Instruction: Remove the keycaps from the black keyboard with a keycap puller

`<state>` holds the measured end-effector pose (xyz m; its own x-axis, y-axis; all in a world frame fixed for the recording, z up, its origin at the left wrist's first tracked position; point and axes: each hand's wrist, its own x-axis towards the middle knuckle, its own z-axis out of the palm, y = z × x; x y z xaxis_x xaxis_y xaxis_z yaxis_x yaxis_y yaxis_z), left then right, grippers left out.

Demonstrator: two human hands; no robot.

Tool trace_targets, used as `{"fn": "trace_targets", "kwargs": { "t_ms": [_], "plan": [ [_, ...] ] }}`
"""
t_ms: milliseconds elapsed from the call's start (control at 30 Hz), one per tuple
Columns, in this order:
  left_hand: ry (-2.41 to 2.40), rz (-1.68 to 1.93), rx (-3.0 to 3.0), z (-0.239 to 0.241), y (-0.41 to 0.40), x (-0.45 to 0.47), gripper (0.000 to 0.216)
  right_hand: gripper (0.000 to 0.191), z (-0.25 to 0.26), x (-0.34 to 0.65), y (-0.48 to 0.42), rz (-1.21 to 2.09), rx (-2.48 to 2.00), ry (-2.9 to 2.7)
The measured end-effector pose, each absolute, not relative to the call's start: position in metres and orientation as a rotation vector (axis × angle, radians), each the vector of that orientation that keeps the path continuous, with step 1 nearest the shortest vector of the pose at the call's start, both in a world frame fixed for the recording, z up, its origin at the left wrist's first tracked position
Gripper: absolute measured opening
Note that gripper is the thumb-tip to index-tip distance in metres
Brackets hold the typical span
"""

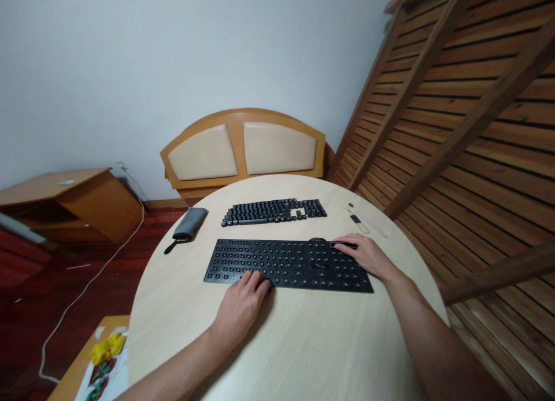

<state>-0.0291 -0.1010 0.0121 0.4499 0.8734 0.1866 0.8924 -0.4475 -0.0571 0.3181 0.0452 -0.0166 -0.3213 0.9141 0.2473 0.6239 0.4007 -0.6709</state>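
Observation:
A black keyboard base (277,265) without its keycaps lies on the round table (303,337), showing rows of bare switches. My left hand (243,300) is at its front edge, fingers curled and close together. A small dark bluish bit shows by those fingertips; I cannot make out what it is. With its fingers over the back right corner, my right hand (364,251) grips the keyboard base by a glossy black strip. Behind the base, loose black keycaps (255,211) are laid out in keyboard order, with gaps toward the right.
A grey pouch (191,223) with a black loop lies at the table's left. Thin wire tools (356,220) with a dark piece lie at the right. Beyond stand a wooden headboard (243,146) and a slatted wooden panel (468,129). A white cable (93,279) crosses the floor.

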Motion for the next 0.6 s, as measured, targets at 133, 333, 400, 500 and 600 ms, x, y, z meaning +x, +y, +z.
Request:
{"fn": "trace_targets", "kwargs": {
  "t_ms": [133,333,400,500,600],
  "plan": [
    [-1.607,-0.269,-2.486,0.009,-0.103,-0.063,0.029,0.033,-0.019,0.319,0.047,0.622,-1.303,-2.065],
    [-1.763,-0.249,-2.399,0.007,-0.11,-0.11,0.032,0.035,-0.021,0.321,0.048,0.613,-1.318,-2.075],
    [-1.815,-0.244,-2.367,0.009,-0.113,-0.125,0.033,0.035,-0.021,0.321,0.049,0.605,-1.326,-2.075],
    [-1.925,-0.171,-2.281,0.015,-0.116,-0.145,0.034,0.035,-0.021,0.321,0.049,0.592,-1.331,-2.074],
    [-1.995,-0.104,-2.234,0.022,-0.117,-0.16,0.034,0.036,-0.021,0.321,0.049,0.59,-1.327,-2.076]
  ]
}}
